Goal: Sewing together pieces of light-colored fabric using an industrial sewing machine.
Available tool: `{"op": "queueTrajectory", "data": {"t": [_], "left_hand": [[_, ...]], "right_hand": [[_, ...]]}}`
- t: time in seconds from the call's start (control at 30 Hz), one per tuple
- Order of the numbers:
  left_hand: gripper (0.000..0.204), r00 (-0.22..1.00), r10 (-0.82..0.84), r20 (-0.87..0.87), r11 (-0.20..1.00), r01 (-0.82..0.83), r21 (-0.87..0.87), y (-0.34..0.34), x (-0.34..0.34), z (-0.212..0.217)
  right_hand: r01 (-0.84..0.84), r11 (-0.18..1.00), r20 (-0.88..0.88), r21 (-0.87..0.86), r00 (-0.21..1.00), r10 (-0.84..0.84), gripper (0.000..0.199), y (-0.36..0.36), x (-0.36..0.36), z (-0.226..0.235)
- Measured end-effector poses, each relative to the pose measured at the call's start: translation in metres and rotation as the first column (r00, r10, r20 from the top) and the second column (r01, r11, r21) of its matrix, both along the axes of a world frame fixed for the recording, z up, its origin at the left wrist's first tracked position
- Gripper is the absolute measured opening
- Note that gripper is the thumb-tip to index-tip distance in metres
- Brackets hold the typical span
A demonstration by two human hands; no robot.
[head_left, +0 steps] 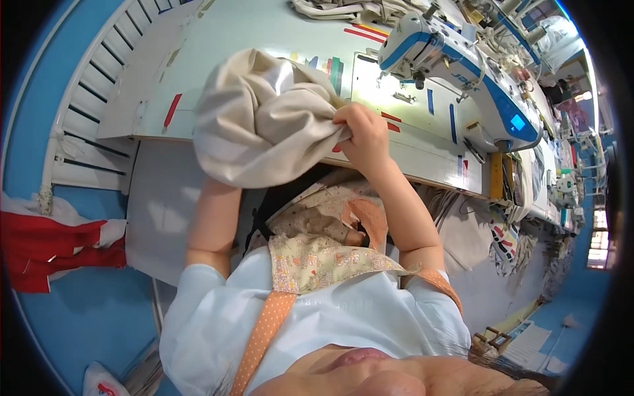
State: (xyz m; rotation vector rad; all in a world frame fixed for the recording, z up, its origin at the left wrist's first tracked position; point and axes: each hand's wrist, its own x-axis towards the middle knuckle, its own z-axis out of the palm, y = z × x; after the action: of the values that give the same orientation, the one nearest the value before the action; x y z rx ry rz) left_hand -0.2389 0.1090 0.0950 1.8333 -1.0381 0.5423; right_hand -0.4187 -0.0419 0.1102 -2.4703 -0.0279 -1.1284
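A bundle of beige, slightly shiny fabric (pixel 257 125) is held up over the front edge of the sewing table, bunched into loose folds. At its right side my right hand (pixel 363 137) has its fingers closed on a gathered edge of the cloth. My left forearm (pixel 214 214) goes up beneath the bundle. The cloth covers my left hand, so its fingers do not show. To the right of the bundle is a white and blue sewing machine (pixel 456 72), its lamp lighting the needle area.
Coloured tape strips mark the pale tabletop (pixel 191 59). More beige cloth (pixel 356 9) lies at the back. A white slatted rack (pixel 92 102) stands left, red and white fabric (pixel 59 247) below it. Scissors (pixel 474 150) lie near the machine's base. Light cloth (pixel 465 231) hangs below the table's right side.
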Motion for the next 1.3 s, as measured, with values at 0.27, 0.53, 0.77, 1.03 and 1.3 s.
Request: {"op": "queueTrajectory", "data": {"t": [0.27,0.53,0.77,1.03,1.3], "left_hand": [[0.047,0.998,-0.057,-0.025,0.998,0.057,-0.023,0.027,0.019,-0.008],[0.05,0.993,-0.102,-0.067,0.994,0.099,-0.05,0.042,0.076,-0.008],[0.052,0.98,-0.173,-0.101,0.984,0.167,-0.065,-0.015,-0.012,-0.007],[0.055,0.951,-0.274,-0.144,0.96,0.261,-0.103,0.011,0.018,-0.009],[0.058,0.898,-0.38,-0.223,0.925,0.36,-0.125,-0.004,0.034,-0.006]], "right_hand": [[0.05,0.998,0.051,0.031,0.997,-0.051,0.028,0.016,0.014,-0.014],[-0.115,0.993,0.03,0.041,0.993,0.113,0.029,0.032,-0.002,-0.007],[0.14,0.946,0.231,0.294,0.949,-0.212,0.028,0.027,-0.005,0.014],[0.096,0.986,0.204,0.136,0.971,-0.123,0.032,0.018,-0.008,0.017],[0.161,0.968,-0.084,0.19,0.986,-0.147,0.037,0.02,-0.018,0.005]]}}
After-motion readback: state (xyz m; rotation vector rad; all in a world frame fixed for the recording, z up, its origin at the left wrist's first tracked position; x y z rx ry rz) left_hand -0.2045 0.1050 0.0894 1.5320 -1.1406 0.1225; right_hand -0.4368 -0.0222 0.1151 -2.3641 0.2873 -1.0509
